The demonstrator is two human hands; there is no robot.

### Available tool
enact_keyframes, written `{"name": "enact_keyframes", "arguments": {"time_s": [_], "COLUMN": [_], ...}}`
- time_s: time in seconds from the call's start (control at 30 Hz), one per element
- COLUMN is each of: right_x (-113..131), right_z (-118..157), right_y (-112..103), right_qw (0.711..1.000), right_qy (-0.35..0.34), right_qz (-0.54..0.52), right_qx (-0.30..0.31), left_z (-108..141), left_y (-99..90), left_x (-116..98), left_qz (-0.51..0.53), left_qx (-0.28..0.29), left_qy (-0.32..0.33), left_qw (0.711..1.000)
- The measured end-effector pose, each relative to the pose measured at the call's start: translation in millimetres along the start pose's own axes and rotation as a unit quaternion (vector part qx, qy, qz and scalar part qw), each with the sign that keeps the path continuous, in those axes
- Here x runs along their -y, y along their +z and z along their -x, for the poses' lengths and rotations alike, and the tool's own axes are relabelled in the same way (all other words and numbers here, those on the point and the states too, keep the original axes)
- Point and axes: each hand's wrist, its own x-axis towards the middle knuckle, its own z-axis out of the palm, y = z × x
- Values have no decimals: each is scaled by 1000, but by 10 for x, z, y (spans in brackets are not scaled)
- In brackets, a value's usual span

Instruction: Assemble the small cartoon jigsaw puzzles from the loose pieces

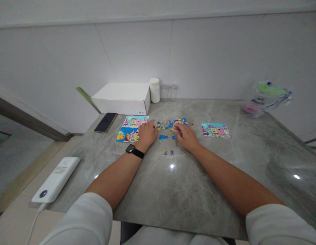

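Observation:
A loose heap of small jigsaw puzzle pieces [170, 124] lies on the grey table ahead of me. My left hand [147, 133], with a black watch on its wrist, rests at the heap's left end, partly over the puzzle picture sheet [127, 134]; its fingers are loosely bent and apart. At the near right side of the heap, my right hand [186, 136] reaches in with index finger and thumb apart, touching or just above the pieces. Between the hands sits a joined blue strip of pieces [163, 137]. Two separate pieces [168, 152] lie nearer to me.
A second picture card [216, 130] lies right of the heap. At the back left stand a white box [122, 97], a phone [106, 122], a white cylinder [155, 90] and two glasses [169, 93]. A plastic bag [266, 98] is far right; a white power bank [56, 179] sits left.

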Motion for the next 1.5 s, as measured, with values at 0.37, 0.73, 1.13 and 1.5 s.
{"name": "enact_keyframes", "arguments": {"time_s": [0.37, 0.73, 1.13, 1.5], "right_x": [-28, -51, -34, 124], "right_z": [5, -2, 0, -27], "right_y": [19, 25, 19, -78], "right_qw": [1000, 1000, 1000, 996], "right_qy": [3, 1, 0, -12], "right_qz": [1, 1, 0, -64], "right_qx": [3, 7, 8, -62], "left_z": [-21, -11, -40, -24], "left_y": [-38, -64, -79, -242], "left_x": [4, 0, 0, -77], "left_qz": [-12, -36, -26, 87], "left_qx": [5, 3, -7, -57], "left_qy": [-4, 29, -2, 18], "left_qw": [1000, 999, 1000, 994]}}
